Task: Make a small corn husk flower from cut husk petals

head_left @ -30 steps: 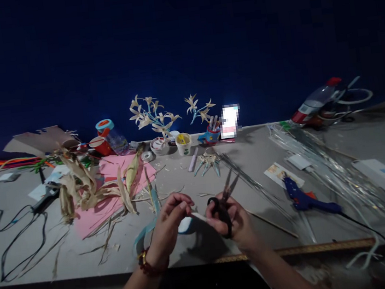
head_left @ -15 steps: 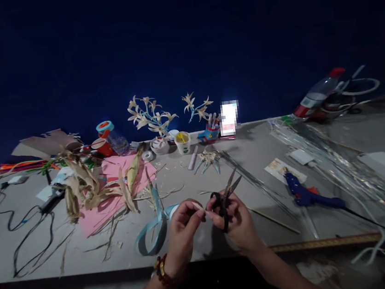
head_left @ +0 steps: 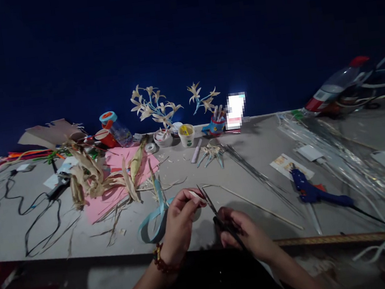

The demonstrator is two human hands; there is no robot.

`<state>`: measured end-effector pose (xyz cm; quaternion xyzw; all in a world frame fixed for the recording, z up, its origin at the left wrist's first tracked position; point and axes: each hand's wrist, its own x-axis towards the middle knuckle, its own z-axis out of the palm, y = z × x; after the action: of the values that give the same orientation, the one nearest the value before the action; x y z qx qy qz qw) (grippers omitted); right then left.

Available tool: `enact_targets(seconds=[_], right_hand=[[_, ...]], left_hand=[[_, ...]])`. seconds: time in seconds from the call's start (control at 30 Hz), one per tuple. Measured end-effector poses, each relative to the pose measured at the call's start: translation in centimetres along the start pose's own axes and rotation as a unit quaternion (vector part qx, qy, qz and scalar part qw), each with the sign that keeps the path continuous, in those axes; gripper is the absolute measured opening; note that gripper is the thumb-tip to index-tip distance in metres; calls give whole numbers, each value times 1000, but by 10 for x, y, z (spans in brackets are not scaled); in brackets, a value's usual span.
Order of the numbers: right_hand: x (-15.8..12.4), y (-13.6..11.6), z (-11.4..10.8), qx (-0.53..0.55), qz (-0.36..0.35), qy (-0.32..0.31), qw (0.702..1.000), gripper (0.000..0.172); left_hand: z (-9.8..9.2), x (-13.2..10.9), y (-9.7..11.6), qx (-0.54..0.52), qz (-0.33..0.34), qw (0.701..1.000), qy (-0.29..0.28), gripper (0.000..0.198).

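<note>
Between the thumb and fingers of my left hand [head_left: 180, 220] is a small pale strip [head_left: 194, 194], which looks like dried corn husk. My right hand [head_left: 247, 233] grips black-handled scissors [head_left: 209, 203]. The scissor blades point up and away, right beside the strip's end; whether they touch it I cannot tell. Left of my left hand, a roll of light blue tape [head_left: 149, 230] lies with its band looped out. A thin dry stalk [head_left: 255, 207] runs across the table beyond my right hand.
Dried husks [head_left: 90, 174] lie over pink paper [head_left: 99, 208] at left. Husk flowers [head_left: 155, 104] stand near the back beside a paper cup [head_left: 187, 136]. To the right are thin wires [head_left: 251, 170], a blue glue gun [head_left: 316, 190] and clear wrapping [head_left: 347, 159].
The scissors have swung from pointing right, away from the strip, to lie beside it. My right hand has lowered and turned. The view has shifted slightly.
</note>
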<state>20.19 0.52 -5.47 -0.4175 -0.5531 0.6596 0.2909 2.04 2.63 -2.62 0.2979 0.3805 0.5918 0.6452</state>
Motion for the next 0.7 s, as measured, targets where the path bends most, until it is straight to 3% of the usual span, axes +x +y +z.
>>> enact_targets(seconds=[0.7], right_hand=[[4,-14,7,23,66,7,998,51]], left_hand=[[-2,0,4,21,12,1000,-20,11]])
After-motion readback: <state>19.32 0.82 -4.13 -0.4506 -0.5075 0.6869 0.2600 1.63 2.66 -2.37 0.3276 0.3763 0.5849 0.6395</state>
